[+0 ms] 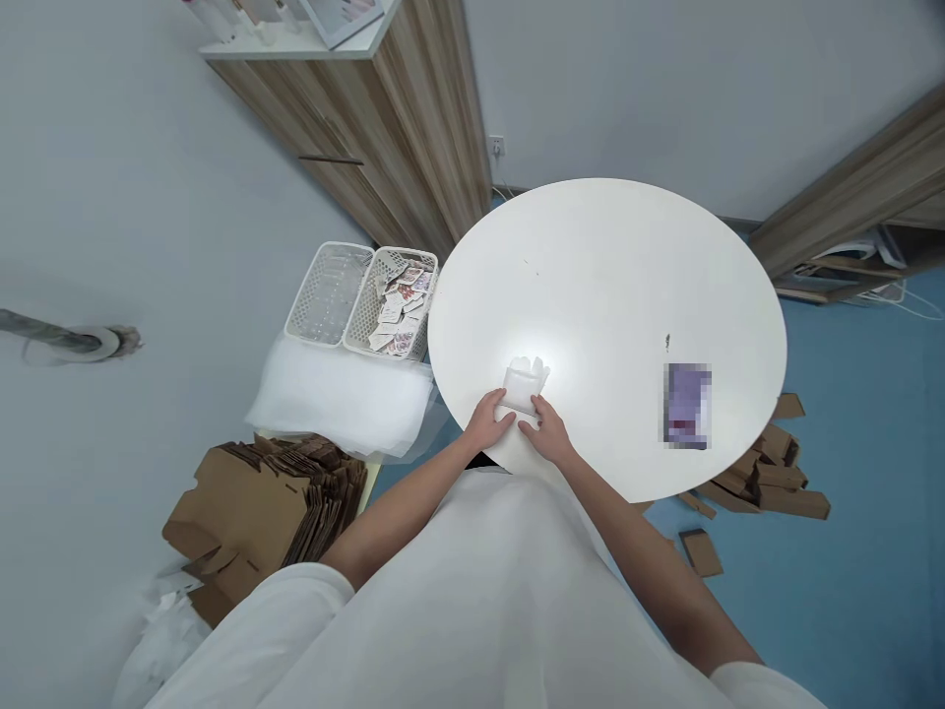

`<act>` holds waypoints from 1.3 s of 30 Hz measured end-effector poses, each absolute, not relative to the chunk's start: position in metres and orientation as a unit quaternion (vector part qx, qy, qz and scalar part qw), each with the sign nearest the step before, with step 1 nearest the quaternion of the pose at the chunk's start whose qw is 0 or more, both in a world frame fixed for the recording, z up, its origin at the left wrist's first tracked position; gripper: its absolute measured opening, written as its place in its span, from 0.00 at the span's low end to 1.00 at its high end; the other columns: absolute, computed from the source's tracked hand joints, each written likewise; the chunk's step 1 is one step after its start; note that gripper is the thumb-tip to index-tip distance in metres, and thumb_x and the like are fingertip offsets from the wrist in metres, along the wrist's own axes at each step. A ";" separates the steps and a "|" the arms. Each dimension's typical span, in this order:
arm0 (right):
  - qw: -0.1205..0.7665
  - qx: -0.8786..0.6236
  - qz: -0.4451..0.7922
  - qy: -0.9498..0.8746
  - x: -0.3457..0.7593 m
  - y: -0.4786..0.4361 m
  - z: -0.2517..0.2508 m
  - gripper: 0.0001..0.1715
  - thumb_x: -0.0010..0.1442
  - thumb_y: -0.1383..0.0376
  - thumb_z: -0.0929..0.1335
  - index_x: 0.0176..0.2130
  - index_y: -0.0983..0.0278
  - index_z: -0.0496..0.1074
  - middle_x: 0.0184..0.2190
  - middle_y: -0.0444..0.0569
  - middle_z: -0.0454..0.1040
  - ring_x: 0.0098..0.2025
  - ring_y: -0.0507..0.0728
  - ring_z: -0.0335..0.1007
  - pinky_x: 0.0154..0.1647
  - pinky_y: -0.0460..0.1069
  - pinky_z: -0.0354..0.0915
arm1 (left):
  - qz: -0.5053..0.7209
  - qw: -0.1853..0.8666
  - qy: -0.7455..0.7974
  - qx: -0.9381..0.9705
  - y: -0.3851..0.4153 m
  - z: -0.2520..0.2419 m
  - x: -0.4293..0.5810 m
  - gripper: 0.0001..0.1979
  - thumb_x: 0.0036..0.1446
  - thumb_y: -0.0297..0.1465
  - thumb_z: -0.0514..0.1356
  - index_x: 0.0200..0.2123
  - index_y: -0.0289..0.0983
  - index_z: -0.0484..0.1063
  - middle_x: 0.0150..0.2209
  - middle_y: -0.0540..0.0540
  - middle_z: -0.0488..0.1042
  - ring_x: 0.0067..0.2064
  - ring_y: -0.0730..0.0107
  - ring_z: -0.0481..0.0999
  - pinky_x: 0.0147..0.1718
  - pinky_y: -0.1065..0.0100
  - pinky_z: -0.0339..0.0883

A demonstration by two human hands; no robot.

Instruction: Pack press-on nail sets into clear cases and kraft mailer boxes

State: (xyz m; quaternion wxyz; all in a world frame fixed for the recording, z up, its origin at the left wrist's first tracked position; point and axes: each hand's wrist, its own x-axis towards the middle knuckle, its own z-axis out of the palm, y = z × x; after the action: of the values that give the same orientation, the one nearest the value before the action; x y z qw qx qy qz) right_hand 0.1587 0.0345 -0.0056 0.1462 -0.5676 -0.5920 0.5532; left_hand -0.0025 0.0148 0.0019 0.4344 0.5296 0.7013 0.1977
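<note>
At the near edge of the white round table [612, 256] lies a small packet wrapped in white foam sheet [522, 387]. Loose foam ends stick up at its far side, and what is inside is hidden. My left hand [488, 423] grips its left side, with the thumb pointing in along the near edge. On the opposite side my right hand [547, 430] holds the packet with bent fingers, its thumb close to the left one. A near flap of foam shows between the two thumbs.
A pixelated purple item [687, 406] lies on the table's right. To the left are a basket of clear plastic pieces [329, 295], a basket of printed cards [403, 305], stacked foam sheets [340, 399] and flattened cartons [243, 502]. Cardboard boxes [793, 500] lie on the floor at right.
</note>
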 end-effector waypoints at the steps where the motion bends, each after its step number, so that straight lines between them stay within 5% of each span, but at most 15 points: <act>1: 0.144 -0.565 0.552 -0.596 0.150 0.040 -0.005 0.40 0.50 0.56 0.65 0.59 0.62 0.51 0.61 0.51 0.50 0.61 0.61 0.47 0.56 0.58 0.55 | 0.200 0.430 0.705 0.527 0.018 0.002 -0.010 0.27 0.52 0.35 0.55 0.56 0.39 0.55 0.58 0.42 0.55 0.58 0.60 0.58 0.52 0.59 0.58; 17: 0.141 -0.564 0.537 -0.611 -0.005 0.137 -0.005 0.39 0.51 0.59 0.64 0.60 0.59 0.50 0.62 0.49 0.47 0.59 0.60 0.51 0.53 0.57 0.59 | 0.187 0.339 0.702 0.597 0.090 -0.011 -0.143 0.35 0.48 0.29 0.55 0.59 0.35 0.46 0.62 0.38 0.44 0.62 0.54 0.44 0.57 0.50 0.42; 34: 0.131 -0.567 0.514 -0.630 -0.013 0.140 0.005 0.42 0.51 0.58 0.65 0.61 0.55 0.45 0.64 0.47 0.39 0.63 0.61 0.39 0.52 0.57 0.59 | 0.202 0.376 0.697 0.576 0.097 -0.008 -0.157 0.38 0.49 0.33 0.57 0.61 0.40 0.41 0.64 0.40 0.40 0.62 0.48 0.45 0.54 0.49 0.47; 39: 0.195 -0.566 0.489 -0.635 0.008 0.126 0.030 0.44 0.52 0.57 0.64 0.61 0.52 0.40 0.64 0.46 0.38 0.60 0.61 0.47 0.50 0.57 0.60 | 0.231 0.347 0.693 0.589 0.090 0.007 -0.153 0.40 0.49 0.34 0.57 0.61 0.42 0.38 0.64 0.41 0.38 0.63 0.50 0.41 0.56 0.49 0.43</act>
State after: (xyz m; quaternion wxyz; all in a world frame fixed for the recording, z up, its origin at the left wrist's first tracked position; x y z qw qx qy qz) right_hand 0.0080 0.1262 0.0303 0.1950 -0.5655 -0.6351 0.4887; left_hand -0.1525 0.0898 0.0073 0.3469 0.5889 0.6926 0.2308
